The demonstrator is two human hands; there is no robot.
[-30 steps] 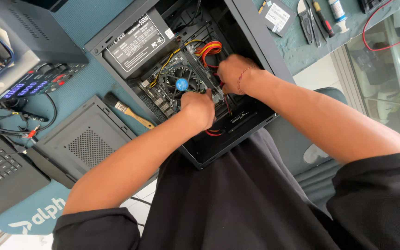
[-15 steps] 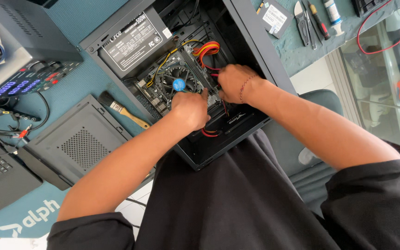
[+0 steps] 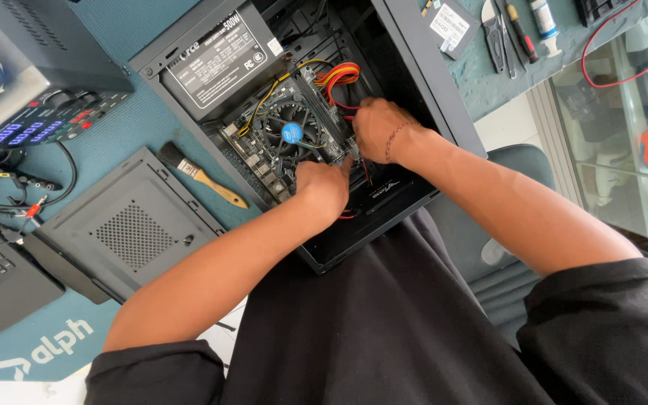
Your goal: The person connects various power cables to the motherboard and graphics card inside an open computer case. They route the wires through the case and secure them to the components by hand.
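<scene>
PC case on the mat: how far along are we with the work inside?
Done: the side panel is off and lies beside the open case; power supply and cooler fan sit mounted inside. In hand: left hand and right hand both press at the motherboard's lower edge near the red-orange cables; what the fingers grip is hidden. Left: the panel is not yet refitted, brush and tools lie out.

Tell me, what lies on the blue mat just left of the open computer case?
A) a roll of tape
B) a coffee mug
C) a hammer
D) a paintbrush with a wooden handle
D: a paintbrush with a dark bristle head and a wooden handle lies on the blue mat, between the open computer case and the removed side panel.
</scene>
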